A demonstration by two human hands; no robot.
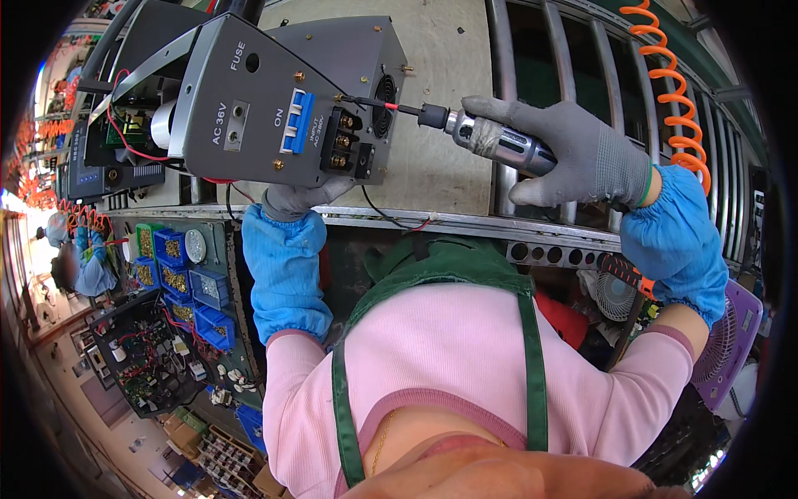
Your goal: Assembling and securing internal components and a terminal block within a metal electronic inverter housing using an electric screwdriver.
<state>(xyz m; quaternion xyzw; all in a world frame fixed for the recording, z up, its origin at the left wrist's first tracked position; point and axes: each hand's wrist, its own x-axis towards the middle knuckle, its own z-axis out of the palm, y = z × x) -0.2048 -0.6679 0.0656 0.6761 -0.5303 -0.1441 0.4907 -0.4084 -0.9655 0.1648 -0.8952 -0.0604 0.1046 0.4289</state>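
A grey metal machine casing (249, 100) stands on the bench before me, with a blue breaker switch (297, 122) and a black terminal block (339, 140) on its panel. My gloved right hand (586, 154) is closed around a silver power screwdriver (503, 145). Its long bit (399, 107) points left, and the tip meets the panel at the terminal block's upper end. Below the panel, my gloved left hand (301, 198) holds the casing's lower edge near the terminal block. Some of its fingers are hidden. A thin black wire (378, 209) hangs close by.
Metal rollers (604, 75) run along the right side, under a coiled orange hose (665, 75). Blue bins (174, 247) of small brass parts stand at lower left, near a black tray (150, 358) of circuit parts. A purple fan (729, 345) is at lower right.
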